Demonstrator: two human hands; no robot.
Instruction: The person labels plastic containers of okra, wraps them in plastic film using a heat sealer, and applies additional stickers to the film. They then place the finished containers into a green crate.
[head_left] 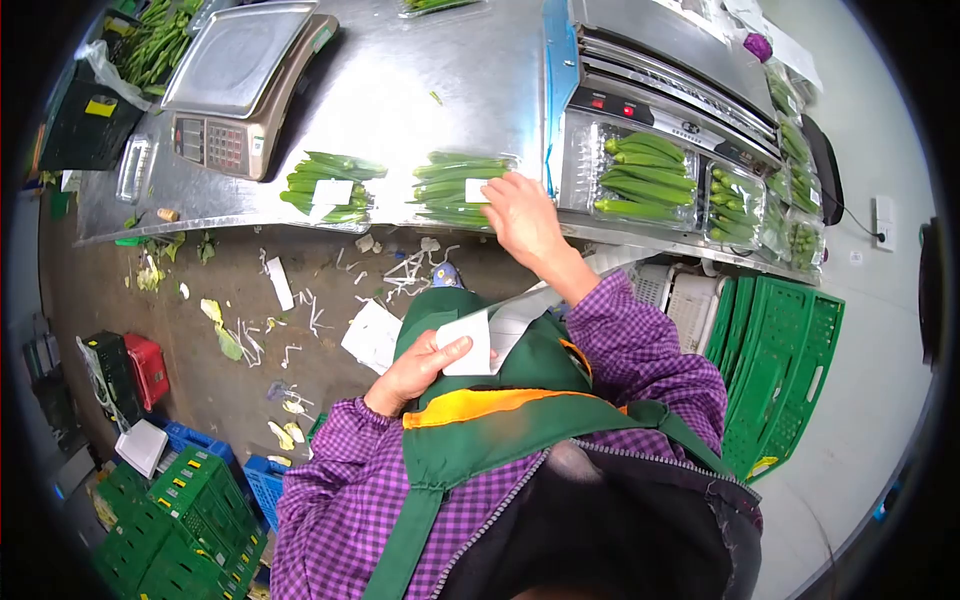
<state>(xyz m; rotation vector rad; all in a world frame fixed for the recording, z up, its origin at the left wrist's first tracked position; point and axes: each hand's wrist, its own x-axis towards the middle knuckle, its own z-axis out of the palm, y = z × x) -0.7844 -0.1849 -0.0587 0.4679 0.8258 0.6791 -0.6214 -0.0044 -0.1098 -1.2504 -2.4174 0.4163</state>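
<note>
My left hand, in front of my apron, grips a strip of white labels between thumb and fingers; its tail runs off to the right under my right forearm. Over the table's front edge, my right hand has its fingers drawn together at a white label. That label lies on a wrapped pack of okra. Whether the fingertips pinch its edge or only press it is hard to see. Left of it lies another okra pack, with a white label on top.
A scale stands at the left of the steel table. To the right is a wrapping machine with trays of okra before it. Green crates lean below. Scraps of paper and leaves litter the floor.
</note>
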